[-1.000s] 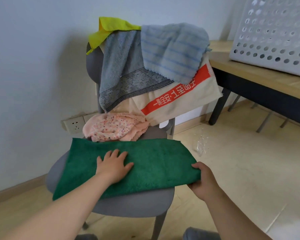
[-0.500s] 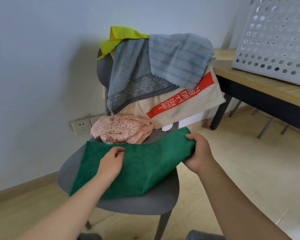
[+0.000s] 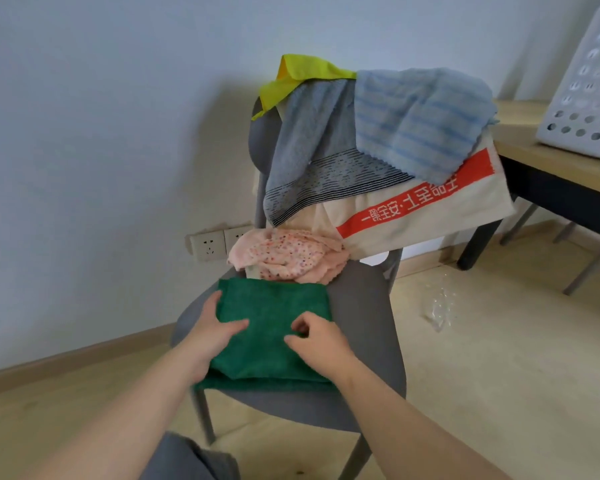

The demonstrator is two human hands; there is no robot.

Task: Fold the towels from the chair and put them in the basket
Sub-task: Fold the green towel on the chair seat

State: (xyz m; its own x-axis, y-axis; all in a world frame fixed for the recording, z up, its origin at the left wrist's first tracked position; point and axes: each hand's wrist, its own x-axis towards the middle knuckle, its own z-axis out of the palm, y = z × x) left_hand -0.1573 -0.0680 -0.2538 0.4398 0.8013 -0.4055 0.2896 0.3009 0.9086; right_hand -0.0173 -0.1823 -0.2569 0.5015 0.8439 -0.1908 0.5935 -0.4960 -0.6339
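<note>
Squaring the fold looks to be the step in hand: the green towel (image 3: 274, 306) lies doubled on the front of the chair seat (image 3: 361, 306), its upper layer a little short of the lower one along the near edge. The left hand (image 3: 207, 336) rests on the towel's left side, fingers straight and thumb laid across the top, pressing rather than gripping. The right hand (image 3: 321, 341) sits on the upper layer toward its right side with fingers curled down onto the cloth; whether they pinch any of it cannot be told. To do this well, the person should pin the left side, smooth the top layer outward with the flat of the right hand, and line up the edges before folding again or lifting. The pink dotted cloth (image 3: 288, 254) touches the towel's far edge and could be dragged along. The basket (image 3: 582, 109) stands on the table (image 3: 534, 150) to the right, well apart, so a compact bundle should carry better.
</note>
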